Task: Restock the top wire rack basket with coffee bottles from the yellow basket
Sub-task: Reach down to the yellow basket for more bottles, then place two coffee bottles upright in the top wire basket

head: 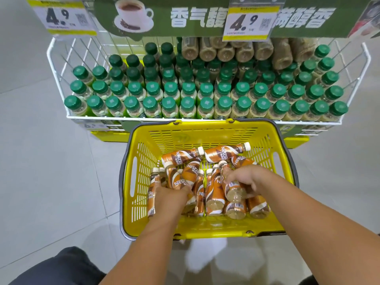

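Coffee bottles (pixel 213 188) lie heaped in the yellow basket (pixel 141 153), lower centre. Right hand (pixel 249 177) grips one bottle (pixel 232 186); left hand (pixel 170 195) curls round another — both clamped. Beyond, upper frame, the wire rack basket (pixel 56 64) holds green-capped bottles (pixel 205 103) in rows.

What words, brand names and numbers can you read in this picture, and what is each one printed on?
"4.9": left price tag.
"4.9": right price tag; small print and QR codes on both unreadable.
"香气馥": green banner.
"醇香": same banner, right of that tag; the character before it is partly covered.
"NESCAFE": brown coffee bottles in the yellow basket; smaller label text blurred.
"6.9": lower tag under the wire rack, partly hidden.
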Demonstrator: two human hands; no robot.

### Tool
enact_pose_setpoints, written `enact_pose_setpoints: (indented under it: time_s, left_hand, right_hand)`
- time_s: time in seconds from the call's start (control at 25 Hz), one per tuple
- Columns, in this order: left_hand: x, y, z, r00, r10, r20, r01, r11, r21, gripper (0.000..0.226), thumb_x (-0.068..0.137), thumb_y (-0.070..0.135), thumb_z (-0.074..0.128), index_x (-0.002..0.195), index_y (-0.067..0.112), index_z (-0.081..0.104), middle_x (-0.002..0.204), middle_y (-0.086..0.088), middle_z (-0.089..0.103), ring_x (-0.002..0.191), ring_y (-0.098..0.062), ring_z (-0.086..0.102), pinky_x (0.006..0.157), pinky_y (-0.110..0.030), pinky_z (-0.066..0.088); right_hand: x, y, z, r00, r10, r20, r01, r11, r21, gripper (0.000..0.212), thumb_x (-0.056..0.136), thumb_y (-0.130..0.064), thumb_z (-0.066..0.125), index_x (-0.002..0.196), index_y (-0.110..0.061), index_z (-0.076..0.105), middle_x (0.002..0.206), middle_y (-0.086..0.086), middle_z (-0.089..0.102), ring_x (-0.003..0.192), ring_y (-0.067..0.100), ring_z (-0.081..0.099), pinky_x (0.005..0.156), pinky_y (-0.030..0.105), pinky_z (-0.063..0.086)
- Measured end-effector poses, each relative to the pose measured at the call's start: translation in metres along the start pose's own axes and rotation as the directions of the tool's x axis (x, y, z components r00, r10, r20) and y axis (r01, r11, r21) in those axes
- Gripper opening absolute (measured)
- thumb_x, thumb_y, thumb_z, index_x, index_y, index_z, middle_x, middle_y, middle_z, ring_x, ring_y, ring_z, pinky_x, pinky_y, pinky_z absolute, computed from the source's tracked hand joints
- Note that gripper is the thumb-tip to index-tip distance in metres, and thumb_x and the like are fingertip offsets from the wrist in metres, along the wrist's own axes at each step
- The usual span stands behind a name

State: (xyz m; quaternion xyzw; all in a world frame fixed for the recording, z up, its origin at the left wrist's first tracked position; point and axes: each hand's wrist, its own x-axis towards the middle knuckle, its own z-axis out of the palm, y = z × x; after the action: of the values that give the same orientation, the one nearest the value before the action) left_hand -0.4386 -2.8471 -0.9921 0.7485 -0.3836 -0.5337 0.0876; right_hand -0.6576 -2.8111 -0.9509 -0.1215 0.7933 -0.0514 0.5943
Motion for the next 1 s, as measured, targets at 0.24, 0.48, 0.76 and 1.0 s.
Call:
enact_pose_setpoints:
  time_s: [0.24,0.48,0.76,1.0]
  left_hand:
    - [-0.033,0.05,-0.029,0.974,0.223,0.041,-0.225,0.974,0.026,0.042,0.077,0.048,0.082,0.105,0.031,0.057,0.094,0.011,0.068,0.089,-0.016,0.068,0.08,-0.035,0.055]
    - [-0.088,0.098,-0.058,0.902,0.418,0.11,-0.407,0.907,-0.114,0.053,0.079,0.038,0.085,0.123,0.035,0.054,0.11,0.013,0.07,0.092,-0.004,0.069,0.069,-0.026,0.052]
    - [-0.247,0.202,-0.144,0.83,0.55,0.093,-0.523,0.826,-0.21,0.046,0.074,0.027,0.088,0.106,0.041,0.059,0.1,0.006,0.073,0.088,-0.015,0.074,0.078,-0.039,0.062]
    - [-0.429,0.308,-0.261,0.765,0.642,0.06,-0.609,0.75,-0.256,0.042,0.083,0.024,0.084,0.111,0.039,0.056,0.101,0.01,0.073,0.077,0.0,0.072,0.064,-0.015,0.054]
  right_hand:
    - [-0.049,-0.008,-0.013,0.953,-0.303,0.013,0.271,0.869,0.414,0.034,0.087,-0.006,0.079,0.117,-0.007,0.062,0.103,0.008,0.076,0.08,0.016,0.076,0.073,0.032,0.063]
    - [-0.114,-0.019,-0.019,0.806,-0.564,-0.179,0.588,0.731,0.346,0.081,0.062,-0.033,0.094,0.133,-0.025,0.057,0.116,-0.007,0.072,0.104,0.014,0.073,0.103,0.04,0.053]
    - [-0.291,-0.031,-0.058,0.723,-0.639,-0.262,0.684,0.61,0.4,0.07,0.082,-0.008,0.085,0.133,-0.036,0.049,0.113,-0.016,0.068,0.095,-0.001,0.071,0.086,0.022,0.056]
    - [-0.504,-0.061,-0.11,0.646,-0.689,-0.328,0.759,0.533,0.375,0.074,0.079,-0.002,0.085,0.145,-0.018,0.056,0.117,-0.001,0.075,0.102,0.014,0.074,0.08,0.036,0.062]
